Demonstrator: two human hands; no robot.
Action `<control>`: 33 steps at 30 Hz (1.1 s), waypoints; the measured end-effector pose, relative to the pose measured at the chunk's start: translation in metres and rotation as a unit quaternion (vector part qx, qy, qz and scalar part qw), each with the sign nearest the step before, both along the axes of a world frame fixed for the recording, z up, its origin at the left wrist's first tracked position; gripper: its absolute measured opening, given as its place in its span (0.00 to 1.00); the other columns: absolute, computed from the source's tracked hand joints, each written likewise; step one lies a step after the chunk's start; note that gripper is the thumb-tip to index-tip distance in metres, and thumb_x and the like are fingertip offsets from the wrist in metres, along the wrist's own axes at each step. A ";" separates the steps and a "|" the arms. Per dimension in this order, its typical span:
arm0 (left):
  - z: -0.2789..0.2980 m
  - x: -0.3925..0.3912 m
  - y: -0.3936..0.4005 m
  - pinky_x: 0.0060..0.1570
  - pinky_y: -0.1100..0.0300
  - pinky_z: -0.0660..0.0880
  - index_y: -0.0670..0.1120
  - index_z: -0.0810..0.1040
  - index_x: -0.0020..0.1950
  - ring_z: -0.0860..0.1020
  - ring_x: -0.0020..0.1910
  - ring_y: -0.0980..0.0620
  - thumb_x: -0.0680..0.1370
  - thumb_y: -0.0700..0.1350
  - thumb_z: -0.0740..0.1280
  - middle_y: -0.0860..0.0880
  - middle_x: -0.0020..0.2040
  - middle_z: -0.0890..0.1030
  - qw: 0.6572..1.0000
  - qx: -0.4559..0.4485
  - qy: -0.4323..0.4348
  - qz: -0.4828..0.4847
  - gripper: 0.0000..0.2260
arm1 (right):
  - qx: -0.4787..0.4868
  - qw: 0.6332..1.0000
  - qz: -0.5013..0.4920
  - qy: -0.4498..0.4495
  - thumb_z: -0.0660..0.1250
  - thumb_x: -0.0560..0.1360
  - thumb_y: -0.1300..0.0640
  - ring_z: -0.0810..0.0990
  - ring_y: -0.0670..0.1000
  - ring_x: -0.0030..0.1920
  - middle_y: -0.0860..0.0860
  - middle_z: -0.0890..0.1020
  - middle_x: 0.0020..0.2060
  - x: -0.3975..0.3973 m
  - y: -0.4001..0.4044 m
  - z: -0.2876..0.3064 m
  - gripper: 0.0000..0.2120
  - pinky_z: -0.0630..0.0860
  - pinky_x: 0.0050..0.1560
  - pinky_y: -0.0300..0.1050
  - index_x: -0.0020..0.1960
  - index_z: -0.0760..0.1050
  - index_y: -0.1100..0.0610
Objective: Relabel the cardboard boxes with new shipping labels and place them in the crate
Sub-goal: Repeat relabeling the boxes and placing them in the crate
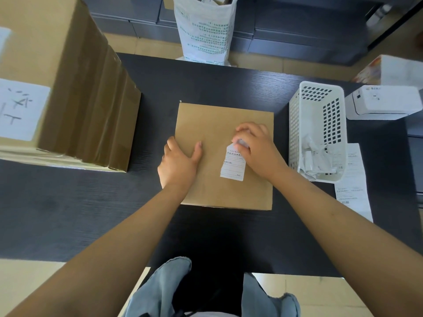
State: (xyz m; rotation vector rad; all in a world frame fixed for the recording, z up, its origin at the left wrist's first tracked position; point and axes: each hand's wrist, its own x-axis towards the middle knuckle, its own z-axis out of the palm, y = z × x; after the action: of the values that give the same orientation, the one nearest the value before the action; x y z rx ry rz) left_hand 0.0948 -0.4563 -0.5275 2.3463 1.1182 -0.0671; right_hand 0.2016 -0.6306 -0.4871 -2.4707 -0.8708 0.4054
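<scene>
A flat brown cardboard box (pixel 212 124) lies in the middle of the dark table. A white shipping label (pixel 233 167) sits on its right half, its far end curled up off the cardboard. My right hand (pixel 256 149) pinches that lifted end between its fingertips. My left hand (pixel 179 162) lies flat over the box's left edge, thumb on top, pressing it down.
A tall stack of cardboard boxes (pixel 75 88) with handwritten white sheets stands at the left. A white perforated basket (pixel 317 124) holds crumpled label scraps at the right. Beside it are a white label printer (pixel 382 102) and a printed paper strip (pixel 353 181). A white sack (pixel 206 28) stands beyond the table.
</scene>
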 end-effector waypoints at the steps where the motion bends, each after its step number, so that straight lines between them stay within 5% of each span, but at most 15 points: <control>1: 0.000 0.000 0.000 0.44 0.52 0.69 0.45 0.62 0.67 0.77 0.54 0.41 0.74 0.69 0.55 0.45 0.61 0.74 1.000 -0.002 0.001 0.001 0.33 | 0.001 1.000 -0.003 -0.004 0.61 0.79 0.61 0.66 0.51 0.62 0.51 0.74 0.62 0.000 0.001 0.000 0.07 0.61 0.61 0.38 0.51 0.78 0.58; 10: 0.003 0.001 -0.002 0.47 0.50 0.71 0.46 0.62 0.68 0.77 0.55 0.42 0.74 0.69 0.55 0.46 0.62 0.74 1.000 -0.011 0.001 0.014 0.33 | -0.061 0.993 0.047 -0.086 0.60 0.78 0.65 0.73 0.58 0.55 0.58 0.77 0.54 -0.014 -0.003 -0.002 0.04 0.69 0.57 0.52 0.47 0.74 0.62; 25: 0.005 0.003 -0.003 0.46 0.49 0.72 0.43 0.62 0.69 0.78 0.52 0.40 0.75 0.68 0.56 0.44 0.61 0.75 1.000 0.001 0.011 0.010 0.33 | -0.007 0.978 0.012 -0.209 0.55 0.78 0.61 0.75 0.58 0.42 0.56 0.78 0.41 -0.056 -0.028 0.009 0.11 0.63 0.48 0.46 0.44 0.75 0.62; 33: 0.003 0.003 -0.003 0.46 0.47 0.72 0.42 0.60 0.70 0.77 0.55 0.40 0.76 0.67 0.55 0.43 0.63 0.73 1.000 0.009 0.009 -0.009 0.34 | 0.172 0.947 -0.182 -0.199 0.55 0.80 0.60 0.68 0.52 0.41 0.49 0.69 0.41 -0.052 0.000 0.045 0.07 0.64 0.43 0.44 0.44 0.68 0.58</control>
State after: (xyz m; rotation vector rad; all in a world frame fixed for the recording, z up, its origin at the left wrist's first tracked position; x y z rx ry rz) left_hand 0.0979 -0.4592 -0.5243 2.3763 1.1108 -0.0858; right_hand 0.1499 -0.6306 -0.4424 -2.3381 -0.5479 -0.3592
